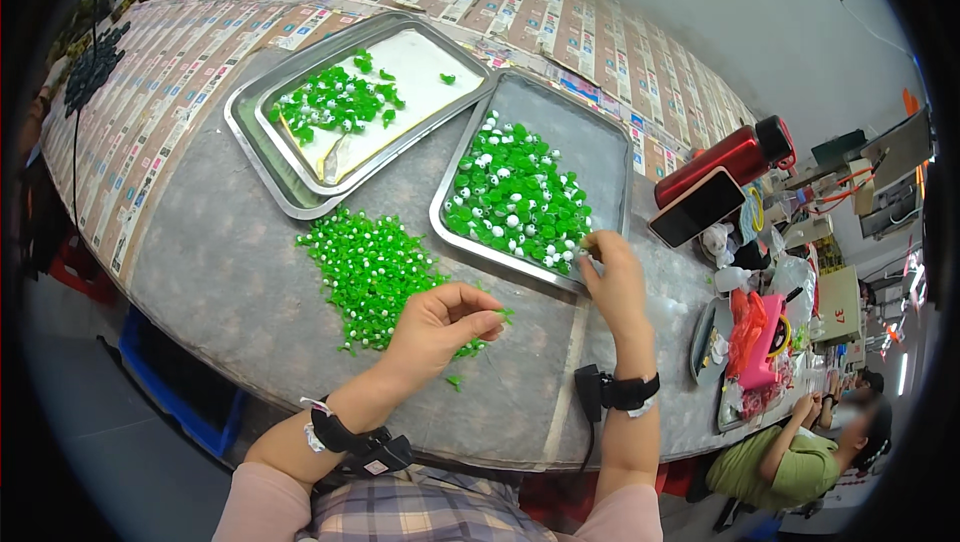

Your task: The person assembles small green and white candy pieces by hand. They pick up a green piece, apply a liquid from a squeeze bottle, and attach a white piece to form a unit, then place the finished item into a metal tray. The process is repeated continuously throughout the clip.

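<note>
My left hand (432, 330) is closed in a pinch on a small green plastic piece (506, 316), held over the table just right of a loose heap of green pieces with white spots (372, 277). At the near right corner of a metal tray (590, 127), the fingers of my right hand (614, 277) come together. Whatever they grip is too small to make out. This tray holds a mound of green pieces and white balls with dark dots (515, 192). Farther left, stacked trays (440, 47) carry a smaller group of green and white pieces (340, 100).
Right of the trays lie a phone (698, 208) and a red bottle (715, 164). Beyond my right arm are a pink plastic holder (765, 342) and a red bag (745, 327). A co-worker in green (785, 467) sits at the right. A blue crate (170, 382) stands below the table's left edge.
</note>
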Demonstrator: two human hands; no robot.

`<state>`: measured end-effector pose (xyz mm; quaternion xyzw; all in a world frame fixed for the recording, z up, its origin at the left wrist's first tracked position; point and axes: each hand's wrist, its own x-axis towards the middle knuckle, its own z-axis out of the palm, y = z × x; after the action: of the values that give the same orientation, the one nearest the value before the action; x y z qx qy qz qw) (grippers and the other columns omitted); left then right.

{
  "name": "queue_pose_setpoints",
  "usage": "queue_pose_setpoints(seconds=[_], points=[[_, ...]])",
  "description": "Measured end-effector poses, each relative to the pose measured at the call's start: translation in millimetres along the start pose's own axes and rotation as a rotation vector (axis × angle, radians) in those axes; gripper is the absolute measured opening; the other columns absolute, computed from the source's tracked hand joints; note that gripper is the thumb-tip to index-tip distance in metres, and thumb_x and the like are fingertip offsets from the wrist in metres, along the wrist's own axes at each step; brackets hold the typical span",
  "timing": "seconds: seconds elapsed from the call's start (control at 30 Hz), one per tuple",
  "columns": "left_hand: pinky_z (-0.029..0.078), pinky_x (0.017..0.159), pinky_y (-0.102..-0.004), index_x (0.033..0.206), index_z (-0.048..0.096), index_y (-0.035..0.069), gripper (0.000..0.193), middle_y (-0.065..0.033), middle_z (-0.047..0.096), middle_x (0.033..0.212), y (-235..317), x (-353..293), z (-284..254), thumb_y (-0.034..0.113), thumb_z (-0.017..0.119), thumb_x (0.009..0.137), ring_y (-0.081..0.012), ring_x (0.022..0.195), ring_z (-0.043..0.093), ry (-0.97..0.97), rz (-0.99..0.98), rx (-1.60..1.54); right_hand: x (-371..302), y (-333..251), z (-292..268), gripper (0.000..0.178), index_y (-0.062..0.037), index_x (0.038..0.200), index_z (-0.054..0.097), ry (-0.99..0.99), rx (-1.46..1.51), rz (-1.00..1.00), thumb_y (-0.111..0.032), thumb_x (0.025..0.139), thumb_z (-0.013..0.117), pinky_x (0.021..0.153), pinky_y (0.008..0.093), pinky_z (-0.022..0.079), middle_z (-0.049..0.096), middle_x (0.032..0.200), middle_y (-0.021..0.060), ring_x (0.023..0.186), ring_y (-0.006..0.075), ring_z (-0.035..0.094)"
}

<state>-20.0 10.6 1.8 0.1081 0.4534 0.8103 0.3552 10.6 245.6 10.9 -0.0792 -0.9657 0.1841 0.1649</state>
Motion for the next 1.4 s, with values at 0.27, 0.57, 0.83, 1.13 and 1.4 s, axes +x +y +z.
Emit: queue_pose_setpoints(seconds=[0.27, 0.57, 0.83, 1.13, 1.4], points=[[0.047, 0.066, -0.0224, 0.086, 0.055, 0.001, 0.012, -0.0056, 0.059, 0.077, 0, -4, -1, 0.007, 0.057, 0.077, -0.0111, 0.071, 0.057, -0.13, -0.077, -0.115, -31, -66, -12, 0.019, -0.0001, 0.086, 0.057, -0.094, 0.732, 0.026, 0.001, 0.068, 0.058, 0.064, 0.0217, 0.041, 0.055, 0.079, 0.0055, 0.07, 0.011, 0.052], [0.048, 0.065, -0.024, 0.086, 0.054, 0.0, 0.011, -0.0082, 0.06, 0.079, -1, 0, 1, 0.007, 0.055, 0.078, -0.0138, 0.072, 0.058, -0.106, -0.126, -0.17, -50, -63, 4, 0.021, -0.0001, 0.083, 0.055, -0.318, 1.319, 0.219, -0.002, 0.066, 0.067, 0.065, 0.0206, 0.042, 0.056, 0.082, 0.0024, 0.072, 0.0089, 0.053], [0.048, 0.065, -0.0237, 0.087, 0.054, 0.0, 0.01, -0.0086, 0.06, 0.079, -4, 0, 0, 0.006, 0.054, 0.078, -0.0141, 0.073, 0.058, -0.075, -0.116, -0.185, -55, -68, -2, 0.021, 0.0016, 0.086, 0.057, -0.244, 1.225, 0.295, 0.001, 0.066, 0.065, 0.067, 0.0222, 0.046, 0.06, 0.085, 0.0073, 0.076, 0.0124, 0.058], [0.047, 0.066, -0.0224, 0.086, 0.055, -0.001, 0.011, -0.0072, 0.059, 0.079, -6, 1, 2, 0.006, 0.056, 0.077, -0.0117, 0.072, 0.057, -0.016, -0.048, -0.051, -57, -73, 1, 0.021, 0.0014, 0.086, 0.057, -0.094, 1.214, 0.279, 0.003, 0.067, 0.064, 0.068, 0.0227, 0.046, 0.059, 0.084, 0.0071, 0.077, 0.0124, 0.057], [0.045, 0.063, -0.0206, 0.083, 0.058, 0.0, 0.01, -0.0046, 0.059, 0.078, -6, -3, 4, 0.006, 0.058, 0.075, -0.0084, 0.07, 0.055, 0.046, 0.077, 0.283, -56, -77, 2, 0.02, 0.0013, 0.087, 0.056, -0.169, 1.202, 0.315, 0.002, 0.069, 0.062, 0.069, 0.0214, 0.046, 0.059, 0.083, 0.0068, 0.077, 0.012, 0.057]])
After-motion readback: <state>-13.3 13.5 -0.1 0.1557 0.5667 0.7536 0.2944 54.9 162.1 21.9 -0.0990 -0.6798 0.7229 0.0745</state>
